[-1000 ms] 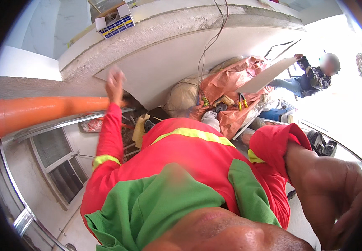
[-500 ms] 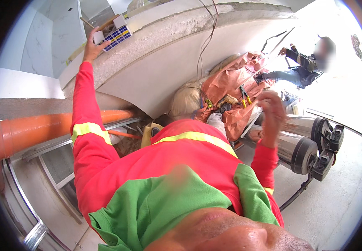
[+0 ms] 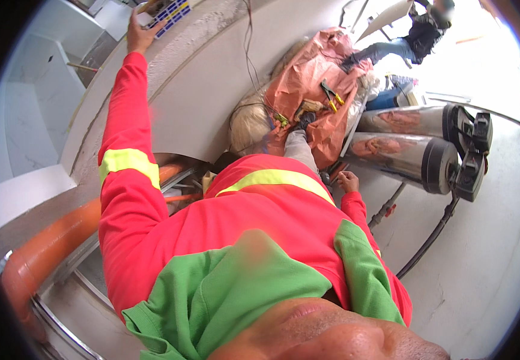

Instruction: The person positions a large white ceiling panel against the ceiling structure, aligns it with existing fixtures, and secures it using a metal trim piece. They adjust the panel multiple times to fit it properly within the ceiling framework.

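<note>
My left hand (image 3: 142,35) reaches up to the top of the ledge at the far left, its thumb and fingers closed around the end of a small white box with a blue grid pattern (image 3: 171,17). The top of this box is cut off by the picture's upper edge. Low at my right side, my right hand (image 3: 349,181) has its fingers curled in toward the thumb; whatever may lie between them is hidden. The nearest things to it are a steel cylinder with a black cap (image 3: 392,157) and my own trouser leg (image 3: 299,149).
Orange sheeting (image 3: 323,135) covers a heap ahead, with yellow-handled pliers (image 3: 332,99) on it. A second steel cylinder (image 3: 413,122) lies beside the first. A thick orange pipe (image 3: 56,231) runs at left. Cables (image 3: 249,48) hang down the wall. Another person (image 3: 422,39) works far right.
My right hand has come down from its raised place to my side. The view has shifted, and my left hand with the box sits higher in it. The other person now holds a pale panel.
</note>
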Motion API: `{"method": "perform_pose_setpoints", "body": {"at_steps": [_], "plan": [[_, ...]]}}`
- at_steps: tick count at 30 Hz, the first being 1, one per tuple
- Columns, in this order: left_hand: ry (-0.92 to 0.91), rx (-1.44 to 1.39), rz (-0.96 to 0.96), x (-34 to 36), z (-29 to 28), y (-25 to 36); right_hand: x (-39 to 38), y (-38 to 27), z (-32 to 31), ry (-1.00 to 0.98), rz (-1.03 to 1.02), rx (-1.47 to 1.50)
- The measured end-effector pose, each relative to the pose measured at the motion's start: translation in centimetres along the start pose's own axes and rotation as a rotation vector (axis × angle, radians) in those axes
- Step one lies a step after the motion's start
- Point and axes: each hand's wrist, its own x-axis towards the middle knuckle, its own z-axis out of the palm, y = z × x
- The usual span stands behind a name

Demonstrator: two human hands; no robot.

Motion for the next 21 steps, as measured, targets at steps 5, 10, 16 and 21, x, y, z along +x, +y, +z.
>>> {"method": "perform_pose_setpoints", "body": {"at_steps": [5, 10, 16, 21], "plan": [[0.041, 0.161, 0.064, -4.2, -4.0, -2.1, -0.6, 7.3, -1.6, -0.085, 0.31, 0.175], [-0.195, 0.71, 0.086, -11.9, -13.0, -2.9, -0.8, 7.8, -0.6, -0.113, 0.113, -0.09], [-0.065, 0.683, 0.29, -14.9, -13.8, -3.5, -4.6, 0.4, 3.2, -0.022, -0.101, -0.128], [0.041, 0.559, 0.347, -15.2, -14.0, -3.5, -20.7, -12.5, 7.3, -0.284, -0.236, 0.156]]}}
